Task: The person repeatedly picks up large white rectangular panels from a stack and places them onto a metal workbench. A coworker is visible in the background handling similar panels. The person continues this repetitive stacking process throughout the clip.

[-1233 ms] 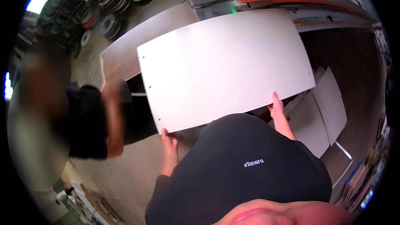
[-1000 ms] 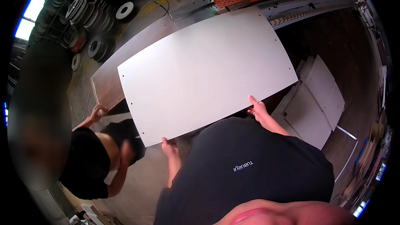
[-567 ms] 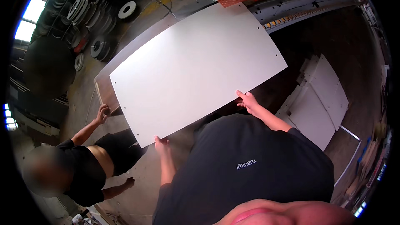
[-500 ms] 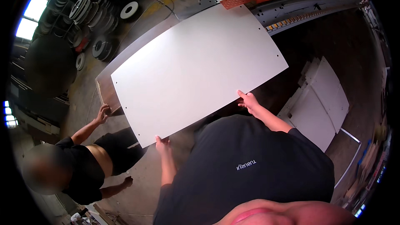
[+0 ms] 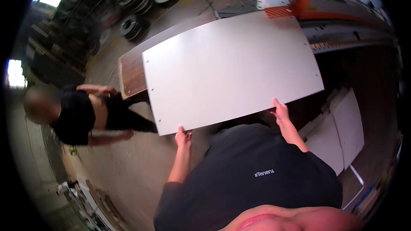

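A large white rectangular panel (image 5: 233,70) spreads out before me, with small dark holes along its two short ends. My left hand (image 5: 183,137) grips its near edge close to the left corner, thumb on top and fingers beneath. Farther right along the same edge, my right hand (image 5: 279,111) holds it the same way. The panel's far side lies over a brown wooden board or tabletop (image 5: 133,75), which shows past its left end. Its far right corner reaches up to an orange perforated plate (image 5: 279,12) on a machine.
The long grey and orange machine (image 5: 342,15) runs off to the far right. White panels (image 5: 338,132) are stacked low at my right. Another person (image 5: 79,113) stands at the left beside the wooden board. Rolls of edging strip (image 5: 132,28) stand at the back left.
My view has swung, so the whole scene sits differently in the picture. Both my hands keep their hold on the panel. The other person's hand has come off the wooden board's corner.
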`<state>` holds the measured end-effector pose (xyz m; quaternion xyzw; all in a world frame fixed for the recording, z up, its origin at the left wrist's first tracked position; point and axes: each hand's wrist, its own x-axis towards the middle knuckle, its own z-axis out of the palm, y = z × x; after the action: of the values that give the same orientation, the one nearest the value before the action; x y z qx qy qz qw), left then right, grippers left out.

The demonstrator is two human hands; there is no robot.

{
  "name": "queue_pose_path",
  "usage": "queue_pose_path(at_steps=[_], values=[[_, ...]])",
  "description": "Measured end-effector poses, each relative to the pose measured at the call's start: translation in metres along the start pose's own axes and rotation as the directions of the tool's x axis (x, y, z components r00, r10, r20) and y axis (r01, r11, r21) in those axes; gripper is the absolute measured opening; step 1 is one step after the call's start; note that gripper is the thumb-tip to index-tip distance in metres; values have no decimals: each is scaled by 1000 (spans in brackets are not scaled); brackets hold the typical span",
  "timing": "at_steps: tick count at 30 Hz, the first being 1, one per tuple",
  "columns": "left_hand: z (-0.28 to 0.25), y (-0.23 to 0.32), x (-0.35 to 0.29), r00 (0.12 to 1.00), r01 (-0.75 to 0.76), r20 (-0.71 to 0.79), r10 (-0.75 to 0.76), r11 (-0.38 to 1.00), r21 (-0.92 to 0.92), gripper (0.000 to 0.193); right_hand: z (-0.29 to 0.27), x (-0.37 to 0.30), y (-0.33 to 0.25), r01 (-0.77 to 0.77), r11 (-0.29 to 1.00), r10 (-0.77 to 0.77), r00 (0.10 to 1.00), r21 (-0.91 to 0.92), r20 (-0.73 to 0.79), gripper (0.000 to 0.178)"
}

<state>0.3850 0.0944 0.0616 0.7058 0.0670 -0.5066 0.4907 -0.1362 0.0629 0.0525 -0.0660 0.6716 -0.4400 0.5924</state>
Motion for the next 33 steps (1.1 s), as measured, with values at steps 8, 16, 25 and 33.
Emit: queue_pose_path(at_steps=[8, 16, 25, 33], values=[[6, -5, -9, 997, 37, 65, -40, 998, 47, 38, -1, -3, -14, 78, 997, -79, 982, -13, -172, 36], [28, 14, -35, 985, 67, 150, -82, 992, 104, 41, 4, 4, -20, 92, 995, -79, 971, 44, -226, 39], [-4, 72, -53, 688, -660, 724, 47, 458, 596, 32, 46, -14, 2, 61, 994, -74, 986, -86, -151, 44], [11, 145, 27, -17, -871, 948, 318, -470, 142, 43, 156, -64, 62, 27, 964, -23, 1000, -265, 19, 49]])
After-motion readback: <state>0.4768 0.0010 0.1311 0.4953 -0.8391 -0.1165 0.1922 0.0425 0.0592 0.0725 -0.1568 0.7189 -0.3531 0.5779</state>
